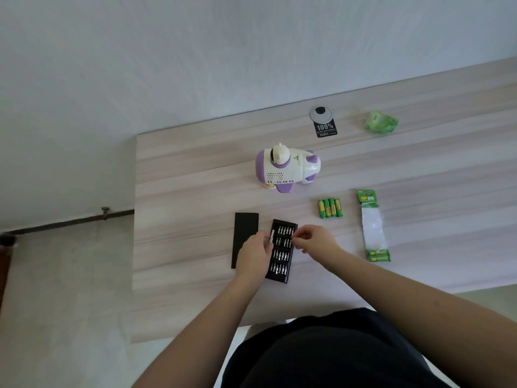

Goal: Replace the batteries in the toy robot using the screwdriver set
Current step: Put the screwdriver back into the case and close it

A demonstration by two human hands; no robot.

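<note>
Hands worked over the open screwdriver set at the near middle of the desk, its black lid lying flat just left of it. Left hand curled round a small white piece, probably the driver handle, at the case's left edge. Right hand pinched something thin at the case's upper right rows, likely a bit, too small to tell for sure. Toy robot stood farther back on the desk, well apart from both hands, untouched, battery cover presumably still screwed on. Four loose green batteries lay side by side right of the robot, with an opened battery pack farther right holding a couple more cells at its near end. Crumpled green wrapper and a black tag by a round grommet sat at the far side. Step in hand looked like choosing and fitting a bit, so the task was early. Risks: wrong bit size could strip the cover screw; a tiny bit pinched at fingertips could slip and roll off the desk; an elbow or wrist could knock the case and spill bits; loose batteries could roll.
</note>
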